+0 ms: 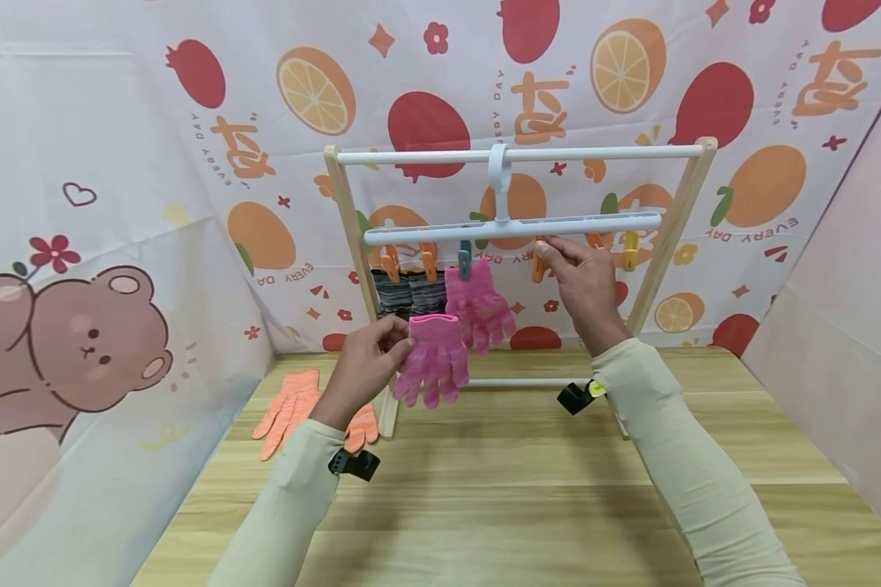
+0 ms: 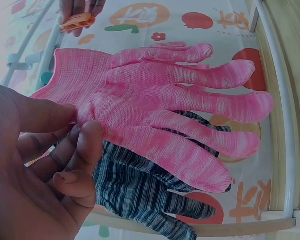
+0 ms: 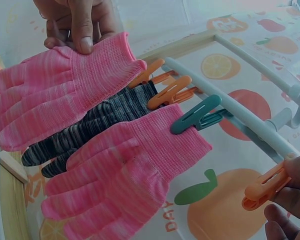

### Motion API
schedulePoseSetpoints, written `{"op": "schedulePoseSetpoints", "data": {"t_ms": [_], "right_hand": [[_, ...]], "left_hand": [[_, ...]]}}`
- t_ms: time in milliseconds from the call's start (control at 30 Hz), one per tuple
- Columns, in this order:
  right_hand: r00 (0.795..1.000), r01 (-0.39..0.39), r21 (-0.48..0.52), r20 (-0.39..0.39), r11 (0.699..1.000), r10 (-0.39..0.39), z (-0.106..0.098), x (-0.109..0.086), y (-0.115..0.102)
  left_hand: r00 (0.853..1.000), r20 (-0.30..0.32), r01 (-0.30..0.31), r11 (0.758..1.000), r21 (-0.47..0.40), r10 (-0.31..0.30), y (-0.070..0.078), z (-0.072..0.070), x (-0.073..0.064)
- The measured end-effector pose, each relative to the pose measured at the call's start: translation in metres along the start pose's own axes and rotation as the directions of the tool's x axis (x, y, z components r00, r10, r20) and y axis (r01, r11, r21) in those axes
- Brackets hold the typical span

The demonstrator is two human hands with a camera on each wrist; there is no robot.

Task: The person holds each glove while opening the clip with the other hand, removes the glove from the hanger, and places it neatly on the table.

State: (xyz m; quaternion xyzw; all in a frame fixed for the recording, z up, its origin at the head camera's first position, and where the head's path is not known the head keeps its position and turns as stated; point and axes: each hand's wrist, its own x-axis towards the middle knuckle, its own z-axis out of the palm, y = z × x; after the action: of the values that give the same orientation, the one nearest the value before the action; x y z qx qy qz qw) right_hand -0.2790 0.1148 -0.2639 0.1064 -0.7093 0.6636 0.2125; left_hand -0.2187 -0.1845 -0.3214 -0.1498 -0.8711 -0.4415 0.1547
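Head view: left fingers (image 1: 387, 328) tight on pink glove's (image 1: 435, 359) edge, right fingers (image 1: 568, 246) round orange clip (image 1: 538, 269), free room below.

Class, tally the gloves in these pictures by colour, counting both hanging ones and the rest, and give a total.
Pink gloves: 2
Dark striped gloves: 2
Orange gloves, partly hidden: 2
Total: 6

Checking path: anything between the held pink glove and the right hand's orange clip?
Yes: in the head view, the hanging pink glove and its teal clip sit between the held glove and that orange clip. Passing in front looks clear.
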Motion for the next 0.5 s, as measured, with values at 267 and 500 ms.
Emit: {"op": "schedulePoseSetpoints", "data": {"t_ms": [267,500], "right_hand": [[1.000,-0.010,0.000,-0.004,1.000,0.010,-0.0001,-0.0009,-0.0006],[1.000,0.003,-0.013,-0.003,1.000,-0.003,-0.0004,-0.0008,-0.0005]], "left_hand": [[1.000,-0.003,-0.009,0.999,0.034,0.009,-0.0029,-0.0021,-0.0023],[1.000,0.006,0.012,0.999,0.041,-0.012,-0.0053,-0.0042,-0.0046]]}}
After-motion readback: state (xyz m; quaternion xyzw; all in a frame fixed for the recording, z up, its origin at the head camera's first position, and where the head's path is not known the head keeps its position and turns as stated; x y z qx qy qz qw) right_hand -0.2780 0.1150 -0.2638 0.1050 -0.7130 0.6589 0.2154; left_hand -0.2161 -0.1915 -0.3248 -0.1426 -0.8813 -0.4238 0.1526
